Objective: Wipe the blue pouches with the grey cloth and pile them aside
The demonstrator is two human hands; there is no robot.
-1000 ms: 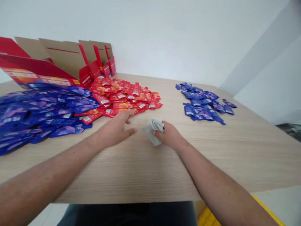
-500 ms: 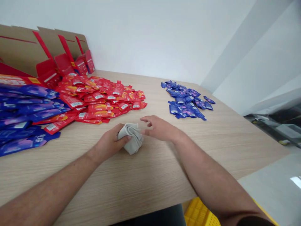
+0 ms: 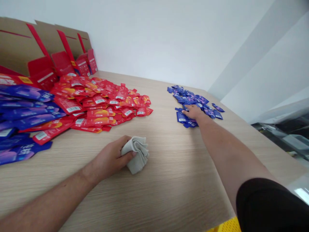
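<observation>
My left hand (image 3: pixel 112 158) is closed around a crumpled grey cloth (image 3: pixel 136 152) that rests on the wooden table (image 3: pixel 169 167). My right arm is stretched out far to the right, and my right hand (image 3: pixel 194 111) lies on a small pile of blue sachets (image 3: pixel 194 101) with its fingers reaching flat over them. Whether the fingers pinch a sachet is not visible.
A large heap of red sachets (image 3: pixel 101 100) lies at the middle left, with long blue packets (image 3: pixel 21 112) at the far left. Open red-and-brown cardboard boxes (image 3: pixel 48 54) stand at the back left. A white wall runs behind the table, and something yellow (image 3: pixel 224 225) shows below its front edge.
The cloth passed from my right hand to my left hand. My right hand then moved away from the cloth to the blue sachet pile on the right. The view turned rightward.
</observation>
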